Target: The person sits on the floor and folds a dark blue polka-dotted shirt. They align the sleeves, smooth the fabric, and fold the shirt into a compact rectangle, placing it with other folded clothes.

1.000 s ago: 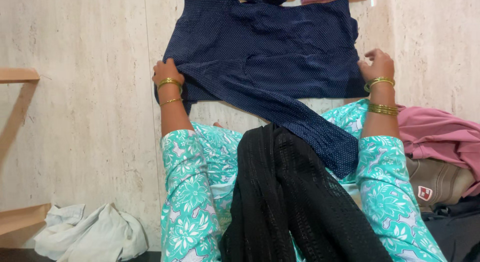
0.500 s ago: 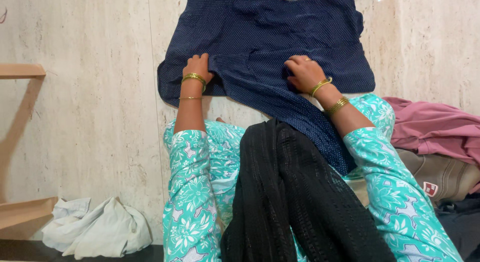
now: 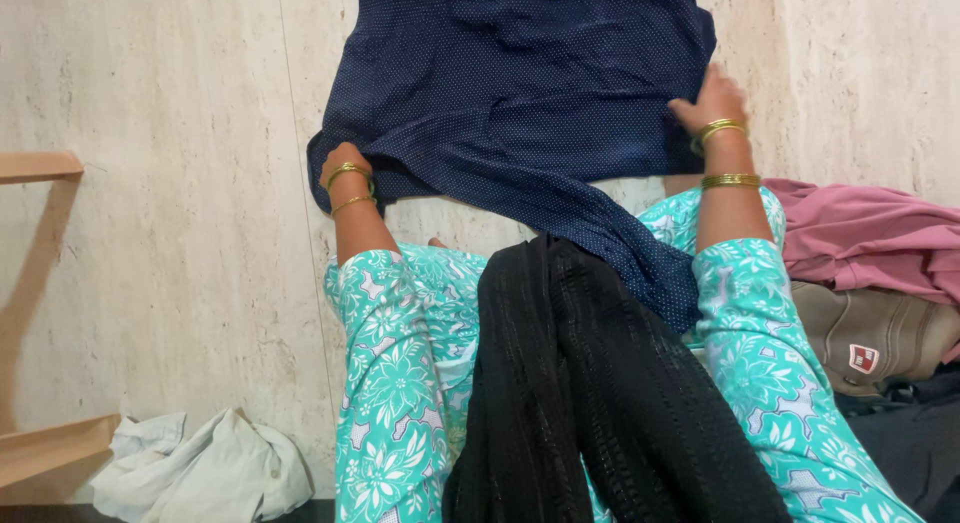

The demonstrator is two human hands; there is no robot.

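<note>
A navy blue garment with fine white dots [image 3: 520, 93] lies spread on the pale stone floor [image 3: 170, 233], and one long sleeve [image 3: 610, 233] trails back onto my lap. My left hand [image 3: 343, 163] grips the garment's near left corner, its fingers tucked under the cloth. Over at the garment's right edge my right hand [image 3: 705, 101] holds the fabric, thumb on top. Both wrists carry gold bangles. A black net scarf [image 3: 590, 393] hangs down my front between my turquoise flowered sleeves.
At the right lie a pink garment [image 3: 870, 245], a beige garment with a small red patch [image 3: 885, 343] and dark cloth [image 3: 905, 448]. A crumpled white cloth [image 3: 205, 468] sits at the lower left, beside light wooden pieces [image 3: 40, 165] [image 3: 50, 451].
Both hands left the middle of the garment and moved outward. The left went down to the near left corner, the right out to the right edge; the lower part now lies folded narrower.
</note>
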